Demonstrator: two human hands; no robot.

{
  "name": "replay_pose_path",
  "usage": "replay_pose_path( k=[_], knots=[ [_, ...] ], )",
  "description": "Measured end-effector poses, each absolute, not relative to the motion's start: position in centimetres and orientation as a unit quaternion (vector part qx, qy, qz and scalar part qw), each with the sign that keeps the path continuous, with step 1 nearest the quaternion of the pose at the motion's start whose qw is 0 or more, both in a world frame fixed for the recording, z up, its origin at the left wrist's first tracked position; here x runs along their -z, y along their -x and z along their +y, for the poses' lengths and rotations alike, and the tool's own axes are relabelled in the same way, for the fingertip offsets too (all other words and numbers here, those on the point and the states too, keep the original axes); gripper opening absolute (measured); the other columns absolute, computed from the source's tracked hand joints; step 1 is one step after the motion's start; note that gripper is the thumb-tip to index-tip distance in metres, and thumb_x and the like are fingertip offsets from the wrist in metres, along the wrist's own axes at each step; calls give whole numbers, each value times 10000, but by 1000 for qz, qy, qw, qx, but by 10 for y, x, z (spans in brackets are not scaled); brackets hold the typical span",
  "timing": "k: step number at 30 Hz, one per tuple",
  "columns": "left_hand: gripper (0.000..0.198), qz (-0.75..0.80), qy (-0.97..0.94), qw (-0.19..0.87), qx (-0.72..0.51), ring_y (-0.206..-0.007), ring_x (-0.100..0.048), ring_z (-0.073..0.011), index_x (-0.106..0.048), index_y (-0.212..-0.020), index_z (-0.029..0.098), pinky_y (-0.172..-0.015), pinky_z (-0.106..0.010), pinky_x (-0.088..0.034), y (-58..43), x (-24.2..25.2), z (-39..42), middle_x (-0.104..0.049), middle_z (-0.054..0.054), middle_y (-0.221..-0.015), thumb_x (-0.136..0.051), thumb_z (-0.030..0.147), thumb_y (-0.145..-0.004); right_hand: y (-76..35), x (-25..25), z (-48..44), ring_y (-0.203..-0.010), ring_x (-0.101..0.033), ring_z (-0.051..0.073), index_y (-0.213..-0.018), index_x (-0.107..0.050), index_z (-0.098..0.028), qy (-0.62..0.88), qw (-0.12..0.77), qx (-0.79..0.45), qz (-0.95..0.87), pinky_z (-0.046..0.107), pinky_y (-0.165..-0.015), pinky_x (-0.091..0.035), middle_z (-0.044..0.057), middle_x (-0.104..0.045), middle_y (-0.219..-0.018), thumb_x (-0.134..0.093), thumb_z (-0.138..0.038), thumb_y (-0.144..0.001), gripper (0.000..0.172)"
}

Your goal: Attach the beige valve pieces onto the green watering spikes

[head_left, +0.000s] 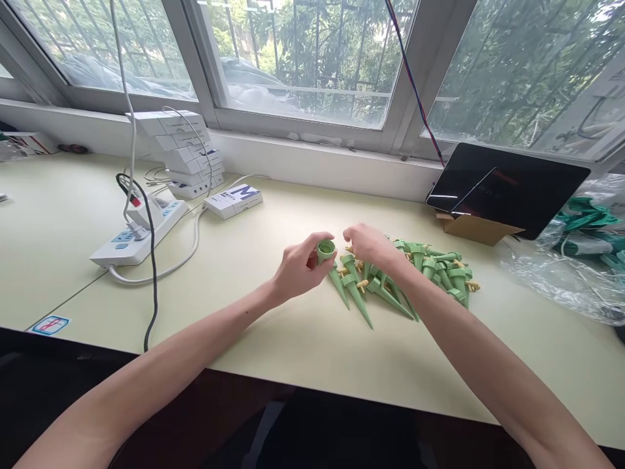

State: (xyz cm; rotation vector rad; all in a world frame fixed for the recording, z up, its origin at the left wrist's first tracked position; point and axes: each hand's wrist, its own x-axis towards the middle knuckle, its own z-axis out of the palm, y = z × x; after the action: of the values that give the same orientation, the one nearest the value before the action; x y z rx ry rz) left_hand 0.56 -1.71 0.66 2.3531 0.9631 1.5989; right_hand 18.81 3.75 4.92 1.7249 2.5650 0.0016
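My left hand [303, 268] is closed round a green plant watering spike [325, 249], its round open end turned up toward me. The rest of that spike is hidden by my fingers. To the right, my right hand [370, 246] hovers at the left edge of the pile with its fingers curled together. A small yellow tip shows just below those fingers; whether they grip it I cannot make out. Under and beside my right forearm lies a heap of green watering spikes [430, 266] with yellow valves [473, 286]. Several spikes [358, 301] point toward the table's front edge.
On the pale table [273, 345], a white power strip [141, 234] with cables lies left, near stacked white boxes [183, 153] and a single box [234, 200]. A dark screen [508, 185] leans over a cardboard piece [481, 229]; clear plastic bags [561, 280] lie right.
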Motion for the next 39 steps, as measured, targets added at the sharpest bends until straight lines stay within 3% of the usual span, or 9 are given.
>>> replay_pose_path(
  k=[8,12,16,23,39],
  knots=[
    [205,369,-753,150,-523,-434,-329,-47,-579,-1056,219,-446,-159,-328,-7,-8,-14,-446,87,-565,-649,304,-883,-187,-38,40,-784,-644,195,-941,-708,-172,-555,37,15,831,259,-575,-330,118,-702,-944,-560,-54,-856,207],
    [213,384,-734,192,-526,-435,-318,-41,-584,-1022,209,-426,-160,-299,-6,-10,-12,-455,79,-583,-663,345,-879,-188,-39,41,-790,-633,184,-1014,-689,-175,-559,32,16,829,252,-582,-323,114,-691,-977,-546,-33,-857,256],
    [283,385,-713,277,-516,-431,-331,-37,-584,-1061,206,-417,-174,-294,-6,-11,-11,-490,67,-617,-691,377,-861,-188,-40,42,-864,-632,188,-1080,-683,-191,-556,32,14,830,249,-604,-322,120,-673,-1080,-533,25,-821,369],
    [443,378,-650,438,-493,-399,-435,-47,-575,-1179,163,-398,-207,-362,-5,-15,-9,-632,-9,-733,-678,460,-866,-187,-38,43,-845,-634,197,-1029,-697,-181,-548,47,17,835,259,-578,-303,120,-681,-1034,-550,3,-823,314],
    [475,368,-607,504,-492,-374,-413,-49,-598,-1138,141,-383,-219,-319,-3,-14,-2,-641,-19,-690,-653,532,-873,-188,-41,35,-745,-587,174,-1026,-606,-175,-537,52,3,842,253,-558,-282,103,-642,-980,-499,24,-838,294]
  ],
)
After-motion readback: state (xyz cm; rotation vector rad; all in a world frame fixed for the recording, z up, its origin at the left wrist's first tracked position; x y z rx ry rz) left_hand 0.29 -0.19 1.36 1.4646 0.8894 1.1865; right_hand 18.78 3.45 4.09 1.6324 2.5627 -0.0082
